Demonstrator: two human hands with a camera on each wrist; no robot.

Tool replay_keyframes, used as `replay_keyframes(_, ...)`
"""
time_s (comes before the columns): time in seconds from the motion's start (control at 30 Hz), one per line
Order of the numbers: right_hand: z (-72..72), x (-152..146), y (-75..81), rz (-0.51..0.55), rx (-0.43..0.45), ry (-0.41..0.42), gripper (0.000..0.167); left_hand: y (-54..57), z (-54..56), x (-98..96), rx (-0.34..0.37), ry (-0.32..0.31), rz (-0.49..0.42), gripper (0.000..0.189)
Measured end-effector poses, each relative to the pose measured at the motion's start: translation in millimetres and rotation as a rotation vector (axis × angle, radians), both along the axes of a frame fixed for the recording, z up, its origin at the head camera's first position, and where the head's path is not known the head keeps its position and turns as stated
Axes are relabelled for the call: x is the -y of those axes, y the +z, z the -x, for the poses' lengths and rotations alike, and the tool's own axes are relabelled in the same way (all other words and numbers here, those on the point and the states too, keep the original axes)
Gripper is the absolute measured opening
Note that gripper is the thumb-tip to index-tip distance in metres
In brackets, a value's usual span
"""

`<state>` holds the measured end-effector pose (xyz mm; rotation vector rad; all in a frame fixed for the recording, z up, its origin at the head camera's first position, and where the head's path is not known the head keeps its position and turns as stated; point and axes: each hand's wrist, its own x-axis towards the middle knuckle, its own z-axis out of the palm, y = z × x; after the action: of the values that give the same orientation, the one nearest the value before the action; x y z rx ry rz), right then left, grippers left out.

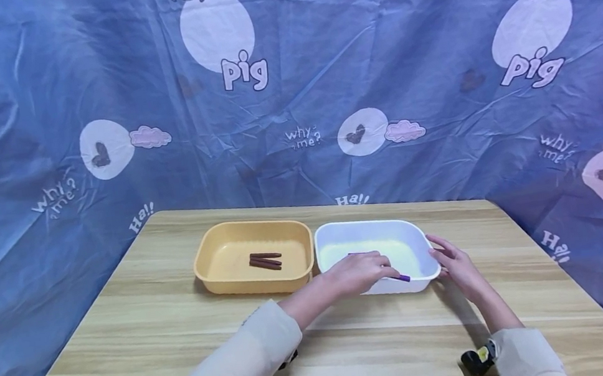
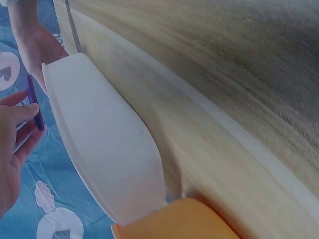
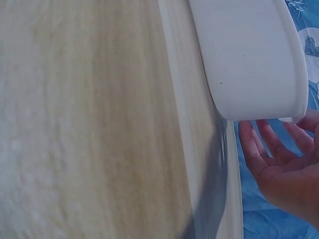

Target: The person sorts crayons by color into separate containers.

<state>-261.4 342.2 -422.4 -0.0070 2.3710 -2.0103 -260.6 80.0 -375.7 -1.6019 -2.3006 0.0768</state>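
Observation:
My left hand (image 1: 358, 272) is above the white plastic bin (image 1: 332, 229), reaching over its front rim. Between thumb and fingers it pinches a short purple stick (image 2: 35, 103), perhaps a crayon or pen; the stick's tip also shows in the head view. Inside the white bin, a thin purple line (image 1: 362, 252) shows behind the hand, mostly hidden. My right hand (image 1: 457, 266) holds the bin's right end at the rim, with several fingers (image 3: 271, 144) against the outer end wall. The yellow bin (image 1: 220, 289) to the left contains three dark brown sticks (image 1: 265, 261).
Both bins stand side by side toward the back of a wood-grain table (image 1: 146, 345). A blue printed cloth (image 1: 299, 169) hangs behind and beside it. The left forearm crosses in front of the yellow bin. A black wrist device (image 1: 476, 361) sits at the right cuff.

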Motion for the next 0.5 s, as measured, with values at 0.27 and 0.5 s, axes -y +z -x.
replay_keyframes(0.27,0.8,-1.5,-1.3,-0.031,0.008,0.005,0.055,-3.2,9.6,6.6,0.019,0.035,-0.032,0.029)
replay_keyframes(0.5,0.5,-1.3,-1.2,-0.007,-0.01,0.011,0.055,-9.5,21.0,11.1,0.035,0.115,-0.023,0.033)
